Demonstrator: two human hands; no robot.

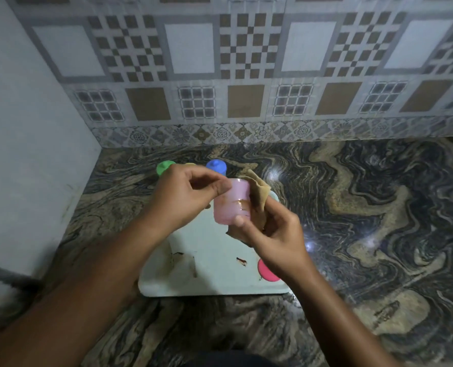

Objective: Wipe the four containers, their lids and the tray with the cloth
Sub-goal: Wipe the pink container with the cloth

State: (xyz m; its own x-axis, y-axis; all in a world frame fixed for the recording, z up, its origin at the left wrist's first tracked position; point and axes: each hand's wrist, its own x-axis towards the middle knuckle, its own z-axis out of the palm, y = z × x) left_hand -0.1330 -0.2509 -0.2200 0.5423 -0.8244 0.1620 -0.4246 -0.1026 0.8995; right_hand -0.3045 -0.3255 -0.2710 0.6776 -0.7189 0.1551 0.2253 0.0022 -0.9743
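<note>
White tray point(214, 276) sits nearest you on the tabletop point(379, 234), brown smears on it, so probably not yet wiped. Pink lid point(266, 270) lies at its near right corner, off its container so both can be cleaned apart. Above the tray your right hand point(275, 234) grips the bunched brown cloth point(258, 192) and presses it to the right side of the pink container point(229, 205). Your left hand point(188, 197) pinches that container at its top left, lifted clear of the tray to steady it for rubbing. A brown streak shows on its wall. Far left, behind the hands: green container point(164, 166) and blue container point(216, 168), lids on. A yellow one between them is mostly hidden.
</note>
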